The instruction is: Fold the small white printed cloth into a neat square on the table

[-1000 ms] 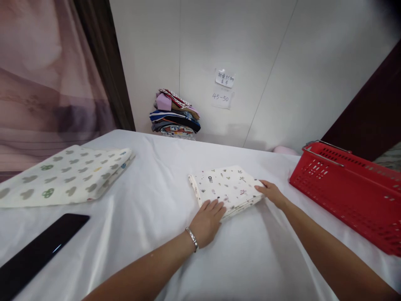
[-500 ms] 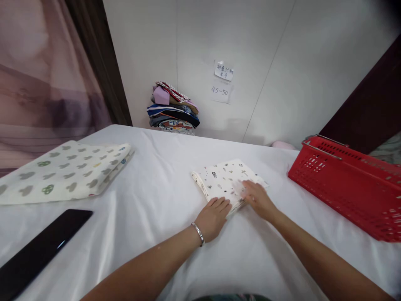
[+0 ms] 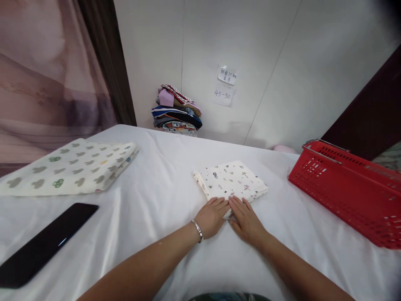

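Observation:
A small folded white cloth (image 3: 232, 180) with tiny printed motifs lies on the white table cover (image 3: 163, 184). My left hand (image 3: 211, 216), with a silver bracelet on the wrist, rests flat at the cloth's near edge, fingers stretched out. My right hand (image 3: 246, 220) lies flat just beside it, fingertips touching the same near edge. Neither hand grips anything.
A larger folded cloth (image 3: 72, 169) with grey and green prints lies at the left. A black flat device (image 3: 44, 242) sits near the left front. A red plastic basket (image 3: 351, 188) stands at the right. A pile of folded clothes (image 3: 177, 113) is against the far wall.
My right hand slid from the cloth's right corner across its top down to the near edge, ending next to my left hand. The left hand barely moved.

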`<state>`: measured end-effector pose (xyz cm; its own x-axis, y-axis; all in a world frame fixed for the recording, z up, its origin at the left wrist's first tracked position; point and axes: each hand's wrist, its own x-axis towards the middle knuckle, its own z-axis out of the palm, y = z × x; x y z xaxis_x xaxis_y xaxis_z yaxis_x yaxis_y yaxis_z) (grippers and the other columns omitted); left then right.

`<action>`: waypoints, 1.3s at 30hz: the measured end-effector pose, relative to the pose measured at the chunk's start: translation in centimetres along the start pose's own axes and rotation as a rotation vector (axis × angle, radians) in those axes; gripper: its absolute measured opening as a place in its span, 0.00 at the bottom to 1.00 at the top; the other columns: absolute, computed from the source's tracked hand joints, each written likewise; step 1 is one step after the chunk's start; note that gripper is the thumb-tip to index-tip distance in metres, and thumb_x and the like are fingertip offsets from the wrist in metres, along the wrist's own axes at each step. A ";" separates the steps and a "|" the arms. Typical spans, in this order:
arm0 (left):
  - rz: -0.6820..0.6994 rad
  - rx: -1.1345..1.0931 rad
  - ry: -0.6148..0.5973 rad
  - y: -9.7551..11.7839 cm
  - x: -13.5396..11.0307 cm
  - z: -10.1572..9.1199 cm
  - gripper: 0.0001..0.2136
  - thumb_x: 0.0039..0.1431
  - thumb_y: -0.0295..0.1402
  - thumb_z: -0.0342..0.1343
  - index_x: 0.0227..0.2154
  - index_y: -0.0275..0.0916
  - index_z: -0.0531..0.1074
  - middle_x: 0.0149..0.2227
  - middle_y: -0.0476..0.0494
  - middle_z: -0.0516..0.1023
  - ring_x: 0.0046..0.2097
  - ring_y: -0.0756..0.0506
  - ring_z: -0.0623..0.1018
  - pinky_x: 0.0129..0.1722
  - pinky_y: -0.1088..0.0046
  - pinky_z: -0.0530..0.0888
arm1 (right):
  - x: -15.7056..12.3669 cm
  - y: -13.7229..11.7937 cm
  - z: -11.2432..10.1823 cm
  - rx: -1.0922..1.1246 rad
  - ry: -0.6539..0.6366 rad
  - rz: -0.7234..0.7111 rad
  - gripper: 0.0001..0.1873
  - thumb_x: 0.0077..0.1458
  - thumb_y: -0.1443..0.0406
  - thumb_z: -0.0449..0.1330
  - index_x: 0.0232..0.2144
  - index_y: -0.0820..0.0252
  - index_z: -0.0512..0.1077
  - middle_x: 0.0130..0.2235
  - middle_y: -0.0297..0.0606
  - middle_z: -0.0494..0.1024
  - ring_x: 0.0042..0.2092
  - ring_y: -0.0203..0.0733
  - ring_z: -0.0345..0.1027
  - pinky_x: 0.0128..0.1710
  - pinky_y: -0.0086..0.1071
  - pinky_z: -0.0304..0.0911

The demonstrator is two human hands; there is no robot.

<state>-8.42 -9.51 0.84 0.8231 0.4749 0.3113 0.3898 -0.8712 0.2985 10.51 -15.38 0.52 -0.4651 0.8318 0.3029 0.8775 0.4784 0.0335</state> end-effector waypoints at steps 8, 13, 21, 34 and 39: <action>0.006 -0.077 0.037 -0.7 -0.1 -1.1 0.17 0.58 0.37 0.48 0.50 0.43 0.64 0.53 0.46 0.68 0.58 0.44 0.62 0.57 0.61 0.56 | -0.1 0.1 0.2 0.032 0.007 0.023 0.30 0.57 0.65 0.48 0.61 0.63 0.48 0.60 0.48 0.57 0.61 0.49 0.46 0.58 0.52 0.46; -0.081 -0.064 0.086 -1.7 -0.3 -1.7 0.16 0.61 0.43 0.42 0.43 0.43 0.70 0.50 0.46 0.71 0.56 0.44 0.64 0.58 0.59 0.53 | 0.2 -0.7 -0.8 0.055 -0.026 0.033 0.31 0.55 0.65 0.50 0.61 0.63 0.48 0.61 0.47 0.55 0.62 0.49 0.43 0.58 0.53 0.44; -0.084 -0.059 0.066 -1.9 -0.2 -1.8 0.15 0.63 0.37 0.39 0.42 0.43 0.70 0.49 0.48 0.72 0.56 0.46 0.65 0.58 0.60 0.54 | 0.1 -2.9 -0.3 0.106 -0.039 -0.048 0.31 0.55 0.65 0.50 0.60 0.65 0.48 0.60 0.49 0.56 0.62 0.49 0.43 0.58 0.53 0.45; -0.457 0.134 0.182 -5.3 0.3 -1.2 0.17 0.62 0.37 0.40 0.50 0.44 0.65 0.58 0.47 0.62 0.61 0.44 0.56 0.59 0.54 0.51 | -0.1 -2.8 0.0 0.128 0.037 -0.057 0.31 0.55 0.65 0.50 0.61 0.64 0.48 0.60 0.47 0.56 0.62 0.49 0.44 0.58 0.52 0.47; -0.552 0.182 0.163 -6.9 1.7 -2.2 0.19 0.60 0.39 0.43 0.52 0.40 0.64 0.60 0.43 0.58 0.62 0.42 0.54 0.58 0.56 0.53 | -0.2 -2.8 0.0 0.131 0.036 -0.053 0.31 0.55 0.66 0.50 0.60 0.65 0.49 0.61 0.47 0.54 0.63 0.48 0.42 0.59 0.51 0.45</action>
<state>-10.61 -2.48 1.26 0.4105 0.8636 0.2926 0.8177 -0.4907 0.3011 8.10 -16.89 0.38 -0.5040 0.7947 0.3382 0.8278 0.5562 -0.0732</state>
